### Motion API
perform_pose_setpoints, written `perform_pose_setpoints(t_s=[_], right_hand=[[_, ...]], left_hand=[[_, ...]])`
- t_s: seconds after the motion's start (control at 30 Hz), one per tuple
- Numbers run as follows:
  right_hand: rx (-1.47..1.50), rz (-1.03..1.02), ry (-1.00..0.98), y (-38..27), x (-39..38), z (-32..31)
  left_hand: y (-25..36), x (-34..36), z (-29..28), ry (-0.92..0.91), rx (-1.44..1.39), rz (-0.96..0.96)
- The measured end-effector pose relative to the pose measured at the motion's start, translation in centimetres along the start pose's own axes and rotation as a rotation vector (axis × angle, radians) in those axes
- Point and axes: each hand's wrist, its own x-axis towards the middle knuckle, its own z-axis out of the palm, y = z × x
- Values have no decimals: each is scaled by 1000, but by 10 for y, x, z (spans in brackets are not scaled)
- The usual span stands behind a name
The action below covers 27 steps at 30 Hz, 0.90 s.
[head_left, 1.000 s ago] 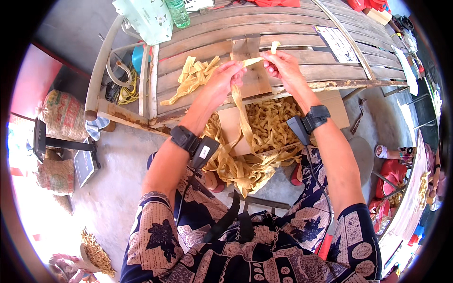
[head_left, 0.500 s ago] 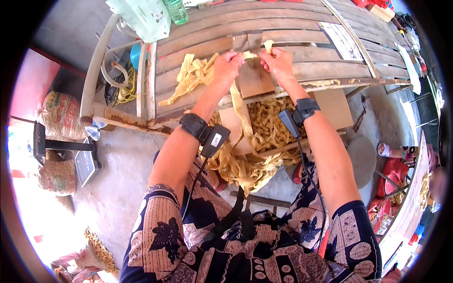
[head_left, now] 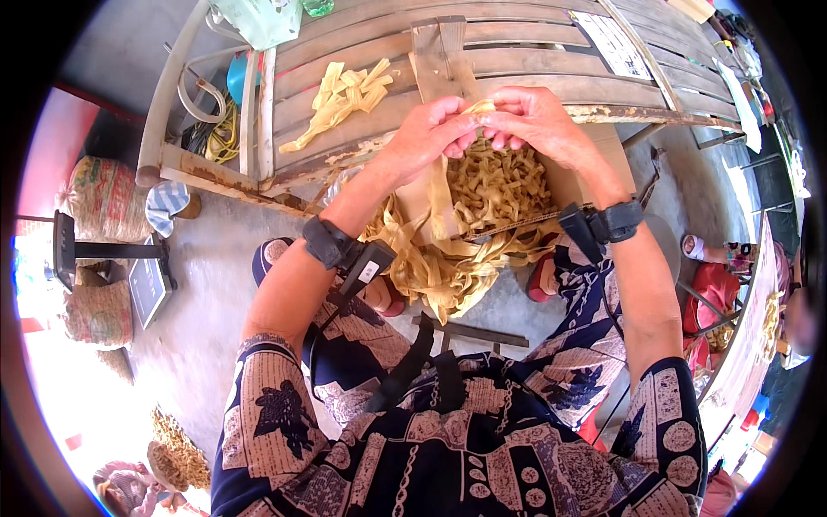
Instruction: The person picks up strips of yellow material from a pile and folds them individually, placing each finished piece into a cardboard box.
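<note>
My left hand (head_left: 431, 136) and my right hand (head_left: 541, 122) meet fingertip to fingertip above a cardboard box. Both pinch a soft yellow strip (head_left: 479, 107), whose short loop shows between the fingers. From the left hand a length hangs down toward the heap of long yellow strips (head_left: 457, 280) in front of my knees. Inside the box lie many small knotted yellow pieces (head_left: 500, 183). More flat strips (head_left: 349, 93) rest on the slatted bench, left of a wooden board (head_left: 441, 60).
The bench's rusty metal edge (head_left: 345, 158) runs just beyond my hands. A cardboard flap (head_left: 613, 164) stands at the box's right. On the floor at left are a platform scale (head_left: 151, 289) and full woven sacks (head_left: 103, 198). A low stool bar (head_left: 482, 334) lies between my feet.
My hands have come nearer to my body and closer together, from over the board to above the box. The strip's free end no longer sticks up beside the right hand.
</note>
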Motion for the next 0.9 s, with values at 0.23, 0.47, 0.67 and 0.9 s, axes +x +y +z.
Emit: perform_pose_setpoints(t_s=[0.23,0.47,0.67,0.9], right_hand=[[58,-216,126,9,-8,-24],[-82,-362,176,-11,-14,-19],[106,-173,173,-16,-14,22],[14,219,-300,-7,-16,24]], left_hand=[[-7,-17,-11,-220,-255,-108],[13,-30,-3,193,277,188],[55,-35,18,267,1052,597],[42,-32,-8,44,809,408]])
